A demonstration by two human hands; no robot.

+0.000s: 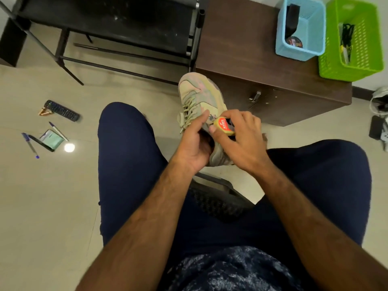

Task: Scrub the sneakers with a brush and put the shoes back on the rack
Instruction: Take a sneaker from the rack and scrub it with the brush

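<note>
A pale beige and pink sneaker (199, 95) is held up between my knees, toe pointing away from me. My left hand (194, 143) grips it at the collar and tongue, thumb up by the laces. My right hand (241, 139) holds a small wooden brush with a red label (224, 125) and presses it against the sneaker's side near the ankle. The brush's bristles are hidden. The black shoe rack (126, 28) stands ahead at the upper left, with no shoes showing on it.
A dark brown cabinet (262, 66) stands right of the rack, carrying a blue basket (315, 38) and a green basket (367, 59). On the floor at left lie a remote (62, 110), pens (30, 144) and a small packet (51, 139). A black chair seat (216, 198) is under me.
</note>
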